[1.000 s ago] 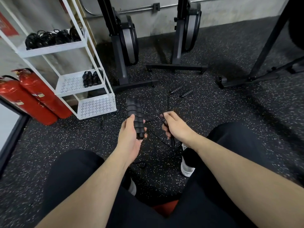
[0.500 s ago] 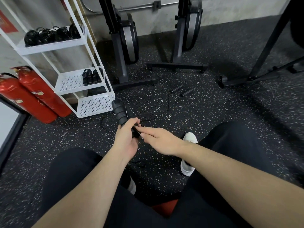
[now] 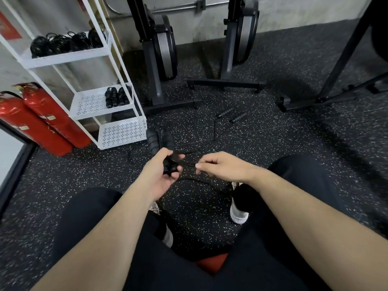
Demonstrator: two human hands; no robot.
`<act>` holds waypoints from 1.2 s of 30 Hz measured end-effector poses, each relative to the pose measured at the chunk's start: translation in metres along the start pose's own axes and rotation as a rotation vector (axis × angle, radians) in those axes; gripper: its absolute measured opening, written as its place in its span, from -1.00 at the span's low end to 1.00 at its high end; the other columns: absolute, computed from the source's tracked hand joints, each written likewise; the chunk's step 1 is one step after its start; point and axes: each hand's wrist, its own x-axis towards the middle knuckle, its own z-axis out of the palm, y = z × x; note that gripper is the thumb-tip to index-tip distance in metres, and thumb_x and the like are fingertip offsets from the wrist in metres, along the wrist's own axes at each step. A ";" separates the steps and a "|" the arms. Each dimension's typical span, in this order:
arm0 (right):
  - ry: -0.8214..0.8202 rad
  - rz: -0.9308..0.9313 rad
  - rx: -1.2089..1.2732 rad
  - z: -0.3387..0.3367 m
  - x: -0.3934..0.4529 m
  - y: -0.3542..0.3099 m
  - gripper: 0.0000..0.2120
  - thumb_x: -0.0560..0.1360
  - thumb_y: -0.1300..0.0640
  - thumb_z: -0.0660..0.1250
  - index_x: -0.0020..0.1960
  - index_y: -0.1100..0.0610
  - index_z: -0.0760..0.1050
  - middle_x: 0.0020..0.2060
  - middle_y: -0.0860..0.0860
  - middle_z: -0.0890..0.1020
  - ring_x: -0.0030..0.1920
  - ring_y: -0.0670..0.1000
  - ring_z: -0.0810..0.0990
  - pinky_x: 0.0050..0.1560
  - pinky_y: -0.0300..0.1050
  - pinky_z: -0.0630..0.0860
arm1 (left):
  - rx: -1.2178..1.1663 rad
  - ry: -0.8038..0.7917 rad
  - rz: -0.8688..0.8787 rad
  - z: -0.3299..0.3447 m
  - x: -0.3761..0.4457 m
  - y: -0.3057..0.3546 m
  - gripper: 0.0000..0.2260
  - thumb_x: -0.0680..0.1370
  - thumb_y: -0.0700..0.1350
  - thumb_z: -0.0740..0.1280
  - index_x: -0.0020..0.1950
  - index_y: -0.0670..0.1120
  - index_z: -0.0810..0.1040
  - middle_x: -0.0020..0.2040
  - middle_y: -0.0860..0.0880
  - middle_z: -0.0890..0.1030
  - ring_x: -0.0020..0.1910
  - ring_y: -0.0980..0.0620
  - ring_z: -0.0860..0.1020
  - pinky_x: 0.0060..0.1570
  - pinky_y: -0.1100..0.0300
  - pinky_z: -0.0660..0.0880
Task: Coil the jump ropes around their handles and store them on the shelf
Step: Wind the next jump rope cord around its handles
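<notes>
Two black handles (image 3: pixel 160 139) sit together in the left hand (image 3: pixel 161 175), fingers curled round them, just right of the white shelf (image 3: pixel 121 134). The right hand (image 3: pixel 222 166) pinches the rope (image 3: pixel 190 164) beside them. Beyond the shelf's right side, another jump rope (image 3: pixel 231 115) lies on speckled rubber floor (image 3: pixel 273 143); red extinguishers (image 3: pixel 42 120) stand left of the shelf.

The left hand (image 3: pixel 161 175) covers the lower ends of the handles (image 3: pixel 160 140); the shelf (image 3: pixel 117 70) runs past the top edge.
</notes>
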 end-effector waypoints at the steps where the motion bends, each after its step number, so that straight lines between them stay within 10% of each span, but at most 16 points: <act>1: -0.028 -0.006 0.046 -0.004 0.000 0.002 -0.81 0.66 -0.03 0.29 0.01 0.00 0.65 -0.40 -0.09 0.45 -0.38 -0.04 0.30 -0.41 -0.23 0.23 | 0.018 -0.027 -0.024 -0.001 -0.003 0.002 -0.78 0.63 -0.15 0.29 0.24 -0.19 0.52 -0.08 -0.10 0.71 -0.42 0.04 0.48 -0.58 0.32 0.33; 8: -0.031 0.110 -0.033 -0.019 -0.002 0.012 -0.62 0.50 -0.28 0.39 -0.28 -0.01 0.55 -0.46 -0.11 0.43 -0.35 0.02 0.32 -0.30 -0.13 0.28 | 0.036 -0.280 -0.150 -0.012 -0.021 0.016 -0.57 0.49 -0.13 0.33 0.35 -0.19 0.48 0.17 -0.19 0.64 -0.41 0.05 0.45 -0.63 0.37 0.34; 14: -0.125 0.051 0.100 -0.031 -0.002 0.017 -0.81 0.61 -0.04 0.35 0.07 0.01 0.69 -0.37 -0.09 0.46 -0.31 -0.06 0.36 -0.22 -0.21 0.39 | -0.065 -0.363 -0.172 -0.018 -0.026 0.022 -0.60 0.50 -0.14 0.25 0.34 -0.12 0.45 0.31 -0.26 0.60 -0.45 0.09 0.46 -0.61 0.39 0.37; 23: 0.128 0.204 -0.109 -0.025 0.008 0.021 -0.64 0.37 -0.27 0.53 -0.22 0.04 0.65 -0.44 -0.06 0.44 -0.38 -0.06 0.36 -0.35 -0.16 0.26 | 0.416 -0.460 -0.146 -0.008 -0.033 0.008 -0.46 0.42 -0.20 0.38 0.41 -0.23 0.47 0.28 -0.18 0.65 -0.43 0.01 0.53 -0.62 0.34 0.33; 33: 0.080 0.149 -0.248 -0.027 0.015 0.034 -0.66 0.49 0.40 0.33 -0.38 0.11 0.38 -0.39 -0.01 0.48 -0.26 0.02 0.41 -0.22 -0.13 0.36 | 0.842 -0.617 -0.180 0.003 -0.036 -0.003 -0.69 0.42 -0.16 0.32 0.15 -0.18 0.52 0.03 -0.13 0.64 -0.38 -0.05 0.59 -0.58 0.32 0.30; 36: 0.014 0.127 -0.115 -0.033 0.013 0.038 -0.70 0.50 0.45 0.33 -0.32 0.14 0.57 -0.32 0.04 0.55 -0.21 0.02 0.44 -0.13 -0.10 0.36 | 0.883 -0.646 -0.196 0.001 -0.037 -0.003 -0.62 0.38 -0.14 0.40 0.18 -0.17 0.47 0.04 -0.16 0.62 -0.35 -0.07 0.62 -0.55 0.30 0.35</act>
